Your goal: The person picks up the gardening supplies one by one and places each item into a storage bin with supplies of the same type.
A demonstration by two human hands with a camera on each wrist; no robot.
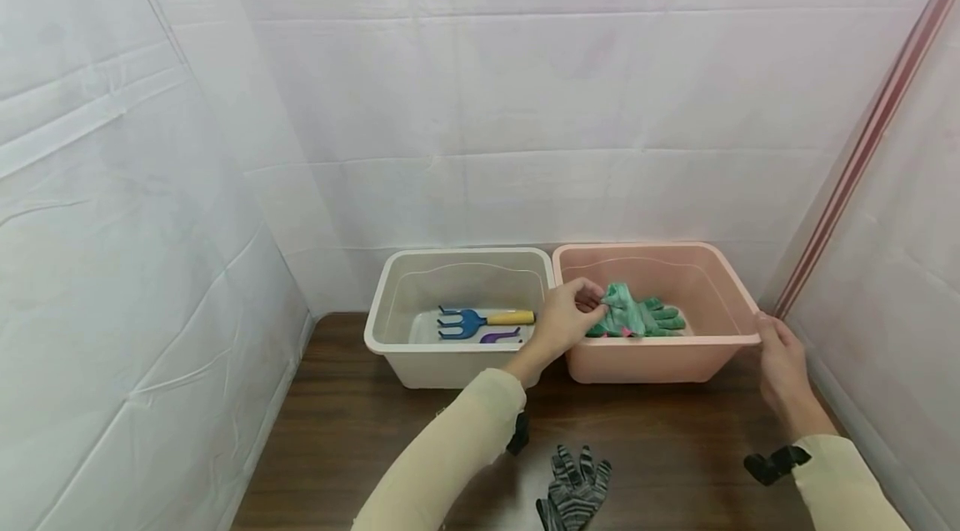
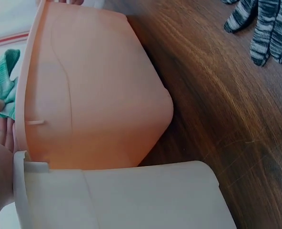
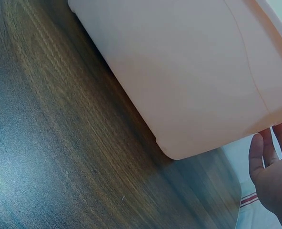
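My left hand (image 1: pixel 564 318) reaches over the front edge of the pink plastic bin (image 1: pixel 637 360). Its thumb and fingertips pinch a green glove (image 1: pixel 619 308) at the raised, bunched end. The fingers of green glove fabric spread over the bin floor to the right; whether one glove or a pair lies there I cannot tell. In the left wrist view the green cloth (image 2: pixel 3 81) shows just past the rim. At the bin's right front corner my right hand (image 1: pixel 783 360) holds the rim, with its fingers (image 3: pixel 269 148) against the outer side under the lip.
Beside the pink bin stands a white bin (image 1: pixel 457 348) holding a blue hand fork with a yellow handle (image 1: pixel 487 320) and a purple tool (image 1: pixel 500 337). A grey-black striped knit glove (image 1: pixel 576 489) lies on the wooden table (image 1: pixel 337 431). White sheeting (image 1: pixel 450 122) encloses the back and sides.
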